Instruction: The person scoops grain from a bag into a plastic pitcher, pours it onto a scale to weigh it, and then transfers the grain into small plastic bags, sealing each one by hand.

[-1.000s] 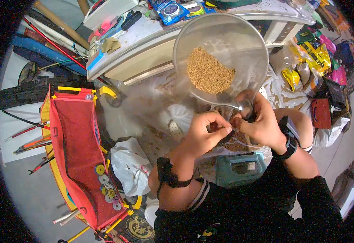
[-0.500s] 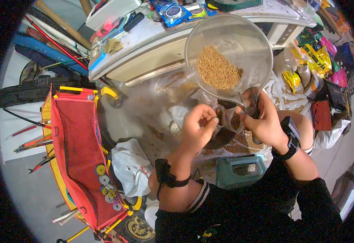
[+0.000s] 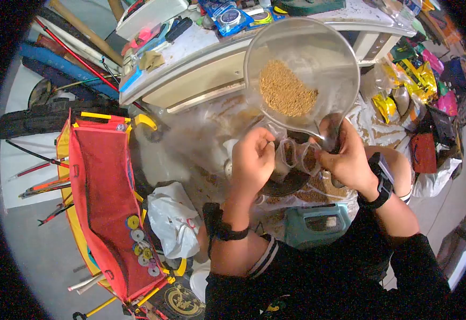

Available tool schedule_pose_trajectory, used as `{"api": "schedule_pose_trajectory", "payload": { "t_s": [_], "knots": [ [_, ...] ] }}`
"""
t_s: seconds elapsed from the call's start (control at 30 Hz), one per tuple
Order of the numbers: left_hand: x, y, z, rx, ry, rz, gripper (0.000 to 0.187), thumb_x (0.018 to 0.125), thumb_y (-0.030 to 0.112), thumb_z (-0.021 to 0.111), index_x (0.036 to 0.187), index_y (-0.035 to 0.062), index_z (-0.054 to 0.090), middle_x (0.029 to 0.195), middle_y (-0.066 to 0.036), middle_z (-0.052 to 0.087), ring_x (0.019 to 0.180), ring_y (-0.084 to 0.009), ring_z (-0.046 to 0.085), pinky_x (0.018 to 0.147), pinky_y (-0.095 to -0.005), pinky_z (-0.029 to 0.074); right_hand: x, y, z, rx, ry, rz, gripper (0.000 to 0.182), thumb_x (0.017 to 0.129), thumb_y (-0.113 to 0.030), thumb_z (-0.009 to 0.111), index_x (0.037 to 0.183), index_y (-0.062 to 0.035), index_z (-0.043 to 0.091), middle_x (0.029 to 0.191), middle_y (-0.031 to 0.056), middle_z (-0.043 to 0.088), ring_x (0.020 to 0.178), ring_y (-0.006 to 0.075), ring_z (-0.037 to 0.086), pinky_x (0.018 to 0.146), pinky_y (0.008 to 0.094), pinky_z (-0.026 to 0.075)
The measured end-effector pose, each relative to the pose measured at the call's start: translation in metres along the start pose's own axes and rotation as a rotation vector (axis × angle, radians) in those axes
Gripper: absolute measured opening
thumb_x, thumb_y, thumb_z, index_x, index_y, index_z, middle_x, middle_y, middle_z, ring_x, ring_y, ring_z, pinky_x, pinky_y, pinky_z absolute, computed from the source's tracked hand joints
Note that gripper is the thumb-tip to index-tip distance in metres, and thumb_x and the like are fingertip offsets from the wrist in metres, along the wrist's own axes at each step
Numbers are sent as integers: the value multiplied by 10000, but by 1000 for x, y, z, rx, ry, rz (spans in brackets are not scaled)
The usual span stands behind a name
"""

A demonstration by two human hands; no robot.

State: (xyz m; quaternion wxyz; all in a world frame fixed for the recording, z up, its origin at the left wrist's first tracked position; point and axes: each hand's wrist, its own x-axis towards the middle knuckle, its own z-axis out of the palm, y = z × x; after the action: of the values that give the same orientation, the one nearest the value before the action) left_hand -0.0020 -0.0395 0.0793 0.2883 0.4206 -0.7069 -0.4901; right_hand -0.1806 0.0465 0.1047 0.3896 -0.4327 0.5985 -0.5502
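Note:
A large clear plastic scoop [image 3: 329, 58], round with a narrowing spout, is tilted in front of me with tan grain [image 3: 286, 89] in it. My right hand [image 3: 347, 160] is closed around its narrow end, thumb and fingers also at the rim of a small clear plastic bag [image 3: 308, 158]. Just left of the bag's round mouth is my left hand [image 3: 255, 160], fingers curled and thumb pressed to the fingertips. I cannot tell what, if anything, is in that pinch. Beneath the hands sits a dark round container [image 3: 286, 184], partly hidden.
A teal plastic box [image 3: 318, 224] stands close to my lap. Left are a white plastic bag [image 3: 173, 218] and a long red bag [image 3: 102, 197] with spools. The cluttered counter [image 3: 190, 80] runs across the back; yellow packets [image 3: 419, 77] lie right.
My left hand has moved slightly left and up, away from the small bag's mouth, which shows more. The right hand and scoop stay nearly in place.

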Motion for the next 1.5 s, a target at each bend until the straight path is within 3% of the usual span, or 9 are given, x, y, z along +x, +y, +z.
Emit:
{"api": "schedule_pose_trajectory", "payload": {
  "t_s": [0.17,0.33,0.63,0.87,1.07,1.17,1.23,1.33,1.5],
  "knots": [
    [4,12,2,274,7,11,109,768,-26,586,853,40,568,580,-17,474,517,-90,437,490,-255,358,1,-9,-12,-17,18,101,339,729,67,620,1010,-32,457,818,8,503,722,85,496,623,227,427],
    [9,5,9,575,56,96,165,727,32,611,884,77,587,613,-121,538,552,-294,544,520,-393,422,1,-14,-18,487,-101,285,286,805,-1,608,1030,-36,435,768,22,536,557,88,515,445,222,409],
    [28,-52,21,638,-77,43,267,775,62,606,1039,79,570,708,-142,596,605,-292,589,572,-379,459,8,-14,-22,493,28,250,269,836,-38,598,1041,-23,424,720,25,530,486,100,504,437,230,406],
    [53,-265,62,367,-55,-349,623,826,73,563,1389,98,297,761,-103,620,629,-240,589,617,-351,470,15,-27,-38,580,145,225,324,838,-9,576,1113,-10,405,757,29,525,507,105,508,434,227,394],
    [68,-275,84,575,-33,-319,702,806,170,612,1414,110,267,909,-168,624,801,-281,607,786,-383,474,20,-20,-58,592,143,302,316,835,10,567,1099,-17,394,724,28,517,501,101,504,440,226,386],
    [86,-263,87,654,-137,-410,617,818,181,579,1380,101,337,962,-184,617,834,-288,604,818,-390,468,22,-23,-65,605,163,332,315,831,16,568,1089,-20,390,709,25,518,500,98,503,440,223,387],
    [88,-283,86,702,-105,-255,466,828,198,564,1266,79,458,874,-148,623,701,-253,613,688,-389,506,24,-25,-67,626,165,355,316,828,20,569,1085,-20,389,703,24,519,499,97,502,440,221,388],
    [92,-291,88,473,-273,-627,454,813,260,501,1220,60,506,1084,-259,583,987,-420,564,868,-488,428,24,-25,-68,609,183,358,329,819,30,572,1088,-21,389,702,20,521,499,91,499,441,212,397],
    [74,-357,96,330,-50,-731,346,857,320,492,949,18,635,1011,-221,619,961,-409,569,843,-467,441,21,-25,-61,642,184,336,351,810,40,571,1104,-18,389,823,43,535,529,85,497,445,202,415]
  ]
}}
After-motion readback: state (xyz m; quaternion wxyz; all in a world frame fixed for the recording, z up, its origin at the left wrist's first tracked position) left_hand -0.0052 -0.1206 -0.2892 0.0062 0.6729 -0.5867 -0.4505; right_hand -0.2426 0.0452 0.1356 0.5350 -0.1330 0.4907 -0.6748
